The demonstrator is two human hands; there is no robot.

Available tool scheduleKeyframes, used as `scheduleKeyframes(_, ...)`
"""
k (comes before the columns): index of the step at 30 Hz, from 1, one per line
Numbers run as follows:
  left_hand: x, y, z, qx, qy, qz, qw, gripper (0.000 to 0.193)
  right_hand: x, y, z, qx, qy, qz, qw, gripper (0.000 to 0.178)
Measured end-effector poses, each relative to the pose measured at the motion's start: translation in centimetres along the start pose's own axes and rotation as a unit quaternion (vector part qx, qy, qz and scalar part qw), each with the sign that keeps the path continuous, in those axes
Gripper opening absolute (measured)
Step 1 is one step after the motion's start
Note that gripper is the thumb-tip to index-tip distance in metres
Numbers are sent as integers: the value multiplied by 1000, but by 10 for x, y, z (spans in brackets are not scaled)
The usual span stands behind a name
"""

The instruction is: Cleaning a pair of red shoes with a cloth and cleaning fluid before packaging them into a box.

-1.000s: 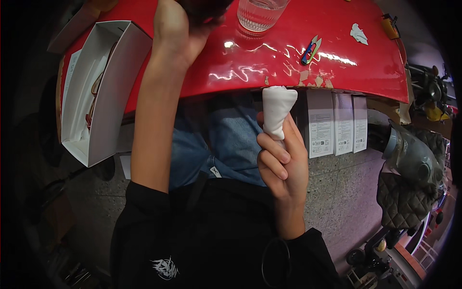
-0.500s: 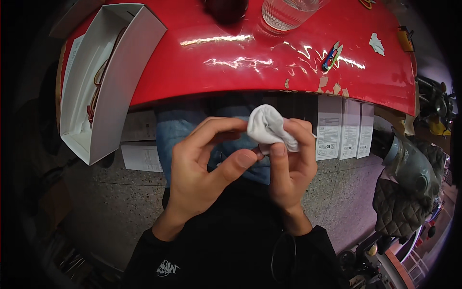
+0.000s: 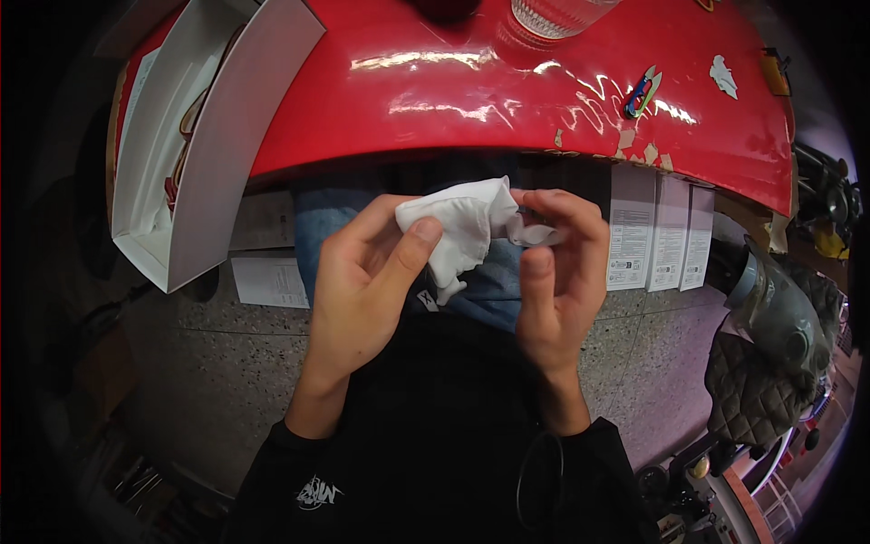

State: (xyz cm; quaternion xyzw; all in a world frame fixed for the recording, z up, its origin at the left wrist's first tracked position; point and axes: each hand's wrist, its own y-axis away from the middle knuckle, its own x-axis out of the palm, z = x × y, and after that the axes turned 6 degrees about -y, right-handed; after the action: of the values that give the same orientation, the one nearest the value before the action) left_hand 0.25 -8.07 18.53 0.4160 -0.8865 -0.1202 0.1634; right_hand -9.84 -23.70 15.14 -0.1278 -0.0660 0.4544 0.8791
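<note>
In front of my lap I hold a small crumpled white cloth [image 3: 464,218] with a hem-like line across it. My left hand [image 3: 362,272] pinches its left side, thumb on top and fingers behind. One corner of the cloth hangs down past the thumb. My right hand [image 3: 564,281] is at the other end, fingers curved and thumb apart from them. The index fingertip is at the cloth's upper right edge, and a loose twisted end reaches between fingers and thumb. Whether the hidden fingers touch it does not show.
A red table [image 3: 435,100] with a chipped edge lies ahead. On it are a clear glass [image 3: 553,16], small snips [image 3: 642,92] and a white scrap [image 3: 723,77]. A long open white box [image 3: 217,145] stands left. White boxes [image 3: 671,231] stand below the table's right side.
The cloth has shifted left and spread out from a rolled shape. My left thumb now presses on it, while my right thumb and fingers have come apart. The head view has shifted slightly.
</note>
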Motion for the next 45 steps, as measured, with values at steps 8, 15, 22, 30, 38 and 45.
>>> scheduleKeyframes(8,8,9,9,23,17,-19,999,36,14,9,2,-98,217,15,971,31)
scheduleKeyframes(15,12,11,24,25,157,3,987,53,25,25,29,-98,193,158,963,33)
scheduleKeyframes(22,-6,10,29,15,113,21,993,49,9,-10,15,-42,153,25,987,30)
scheduleKeyframes(30,-31,8,10,-83,13,92,992,59,-22,-26,8,223,-27,196,955,22)
scheduleKeyframes(38,-27,9,43,-101,148,66,982,41,-34,-32,9,308,-168,139,926,22)
scheduleKeyframes(45,-23,4,57,-78,243,87,963,41,-18,-26,5,308,-212,104,922,24)
